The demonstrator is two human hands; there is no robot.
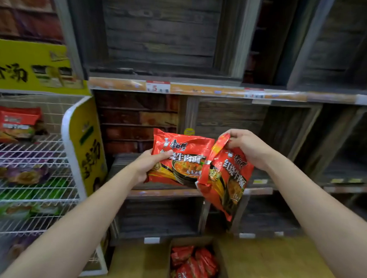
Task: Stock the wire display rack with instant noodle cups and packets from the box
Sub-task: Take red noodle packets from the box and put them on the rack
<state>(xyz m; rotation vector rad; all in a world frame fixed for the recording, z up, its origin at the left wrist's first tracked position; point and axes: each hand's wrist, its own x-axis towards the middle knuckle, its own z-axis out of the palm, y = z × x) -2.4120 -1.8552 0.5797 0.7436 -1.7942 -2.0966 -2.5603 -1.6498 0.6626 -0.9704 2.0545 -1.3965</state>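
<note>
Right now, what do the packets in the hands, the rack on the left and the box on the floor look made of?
Red noodle packets: thin glossy plastic film, judging by crinkles and glare.
Wire rack: white-coated metal wire, probably; thin bars in a grid.
Box: plain brown cardboard, matte, flaps open.

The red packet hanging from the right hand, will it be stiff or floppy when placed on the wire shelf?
Probably floppy at its edges: the red noodle packet dangles from a pinch by the right hand. Likely light, as two fingers carry it. Its glossy film may slide on the wire rack.
</note>
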